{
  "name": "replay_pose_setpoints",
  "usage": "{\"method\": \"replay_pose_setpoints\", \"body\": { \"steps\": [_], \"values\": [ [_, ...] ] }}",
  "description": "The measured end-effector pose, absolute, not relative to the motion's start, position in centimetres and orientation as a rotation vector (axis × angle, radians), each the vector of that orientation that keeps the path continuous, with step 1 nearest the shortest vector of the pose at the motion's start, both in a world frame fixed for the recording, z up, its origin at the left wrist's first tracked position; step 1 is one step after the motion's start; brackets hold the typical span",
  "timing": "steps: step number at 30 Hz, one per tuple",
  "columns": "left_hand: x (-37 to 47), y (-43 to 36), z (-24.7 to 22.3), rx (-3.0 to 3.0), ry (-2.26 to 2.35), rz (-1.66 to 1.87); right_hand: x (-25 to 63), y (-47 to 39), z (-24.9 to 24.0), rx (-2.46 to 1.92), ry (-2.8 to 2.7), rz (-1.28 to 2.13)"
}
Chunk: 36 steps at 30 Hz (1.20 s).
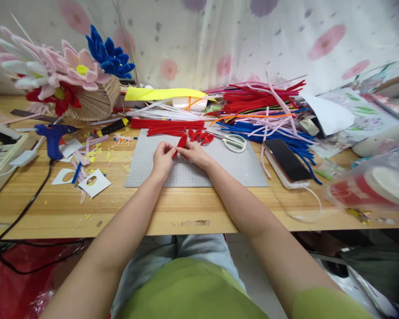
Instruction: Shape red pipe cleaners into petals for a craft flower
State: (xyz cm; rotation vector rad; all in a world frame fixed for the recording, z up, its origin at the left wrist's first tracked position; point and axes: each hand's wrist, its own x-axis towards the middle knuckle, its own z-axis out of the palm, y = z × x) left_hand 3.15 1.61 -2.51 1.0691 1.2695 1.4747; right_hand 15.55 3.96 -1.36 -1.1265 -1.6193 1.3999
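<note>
Where the left hand (163, 158) meets the right hand (194, 153) above the grey mat (146, 175) on the wooden surface (69, 217), the fingers of both are closed in a pinch on one red petal (182, 141). This petal stands out from the fingertips on the far side, with its long axis running away from the person and leaning a little to the right; neither hand is clearly nearer to it. Well apart on the right, a red and white cup (365, 192) is wrapped in clear plastic, and its pale top hides the content. Just beyond the right fingers lie more red petals (196, 134), and to the right of them, scissors (234, 142). Red strips (168, 126) lie crosswise behind. Farther, at left, a container of thin sticks (101, 102) is tilted, with plush flowers (81, 69) gathered at its left side; I cannot tell if their stems are inside.
</note>
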Motion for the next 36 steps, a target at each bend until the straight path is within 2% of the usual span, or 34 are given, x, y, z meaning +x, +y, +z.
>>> {"method": "replay_pose_setpoints", "body": {
  "steps": [5,15,20,36],
  "values": [
    [3.2,1.8,-3.5,1.245,1.404,1.488,15.7,4.3,-1.9,-1.107,-1.677,1.363],
    [3.7,1.3,-3.0,1.054,1.356,1.447,15.3,4.4,-2.4,-1.096,-1.642,1.282],
    [4.2,1.0,-2.2,0.936,1.328,1.539,14.8,4.3,-1.9,-1.074,-1.583,1.305],
    [4.4,0.9,-0.9,0.763,1.238,1.467,15.3,4.0,-2.1,-0.941,-1.578,1.490]
  ]
}}
